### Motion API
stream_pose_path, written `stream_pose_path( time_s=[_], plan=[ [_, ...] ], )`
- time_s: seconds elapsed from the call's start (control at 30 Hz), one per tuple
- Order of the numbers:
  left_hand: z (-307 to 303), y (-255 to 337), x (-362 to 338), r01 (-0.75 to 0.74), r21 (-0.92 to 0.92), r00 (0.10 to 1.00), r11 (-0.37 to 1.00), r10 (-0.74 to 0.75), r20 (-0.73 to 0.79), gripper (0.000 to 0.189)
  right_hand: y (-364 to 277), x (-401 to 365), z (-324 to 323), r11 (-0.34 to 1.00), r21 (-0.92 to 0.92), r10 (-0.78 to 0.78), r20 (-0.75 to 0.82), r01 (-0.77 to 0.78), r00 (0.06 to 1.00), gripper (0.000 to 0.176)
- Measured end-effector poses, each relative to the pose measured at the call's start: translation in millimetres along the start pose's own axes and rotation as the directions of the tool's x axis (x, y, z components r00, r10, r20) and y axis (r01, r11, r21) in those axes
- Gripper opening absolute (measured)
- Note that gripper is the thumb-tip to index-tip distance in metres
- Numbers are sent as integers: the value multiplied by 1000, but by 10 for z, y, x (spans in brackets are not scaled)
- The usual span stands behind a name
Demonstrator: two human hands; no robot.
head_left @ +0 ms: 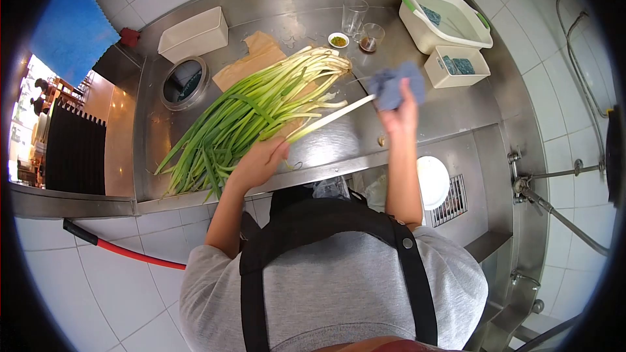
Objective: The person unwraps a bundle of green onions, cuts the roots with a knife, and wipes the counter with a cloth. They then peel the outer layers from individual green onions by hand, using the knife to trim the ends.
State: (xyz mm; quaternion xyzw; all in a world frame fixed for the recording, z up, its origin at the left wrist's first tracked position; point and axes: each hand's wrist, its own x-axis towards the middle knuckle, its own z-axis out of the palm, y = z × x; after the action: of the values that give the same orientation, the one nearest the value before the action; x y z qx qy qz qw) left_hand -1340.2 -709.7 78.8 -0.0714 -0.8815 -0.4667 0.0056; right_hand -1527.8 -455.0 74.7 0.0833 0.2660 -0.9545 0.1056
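Note:
A large pile of spring onions (254,101) lies across the steel counter, green tops toward the lower left and white root ends toward the upper right. Close to its front edge, my left hand (262,161) is closed around the green part of one spring onion (331,117). This stalk stretches rightward, and its white end meets a blue-grey cloth (389,89). My right hand (399,114) grips the cloth, which is slightly blurred. Brown paper (255,58) shows behind the pile. A small brown scrap (381,141) sits on the counter below my right hand.
At the back stand two glasses (354,16) and a small dish (338,40). A white tub (447,18) and a smaller bin (456,67) occupy the back right. Left are an empty-looking cream bin (193,34) and a round steel container (185,83). A sink (479,156) lies right.

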Motion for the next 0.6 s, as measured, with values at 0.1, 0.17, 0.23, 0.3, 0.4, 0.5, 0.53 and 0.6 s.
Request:
stream_pose_path(
  time_s=[0.1,0.17,0.23,0.3,0.4,0.5,0.53,0.6],
  plan=[
    [-185,-26,-224,150,-13,982,989,-150,-117,27,-477,167,-174,990,-33,-137,-32,136,990,38],
    [-195,25,-168,160,-27,962,987,-162,-217,27,-460,227,-270,973,-67,-220,15,221,975,40],
    [-150,76,-77,171,-39,932,985,-174,-317,26,-105,-25,-94,999,-14,-49,98,51,994,42],
    [-55,160,73,99,-36,908,994,-105,-405,26,308,-212,-72,982,-133,158,195,-133,968,43],
    [73,276,254,53,35,971,998,-43,-235,25,740,-571,181,957,-129,288,296,-261,911,37],
    [-76,226,333,-114,177,993,978,116,-2,25,825,-610,269,946,-147,323,329,-289,887,37],
    [-177,168,327,-32,322,995,946,61,-82,27,817,-590,295,944,-283,263,339,-169,903,35],
    [-360,183,402,22,425,955,905,107,-276,30,841,-591,391,912,-406,216,363,-55,906,34]
  ],
)
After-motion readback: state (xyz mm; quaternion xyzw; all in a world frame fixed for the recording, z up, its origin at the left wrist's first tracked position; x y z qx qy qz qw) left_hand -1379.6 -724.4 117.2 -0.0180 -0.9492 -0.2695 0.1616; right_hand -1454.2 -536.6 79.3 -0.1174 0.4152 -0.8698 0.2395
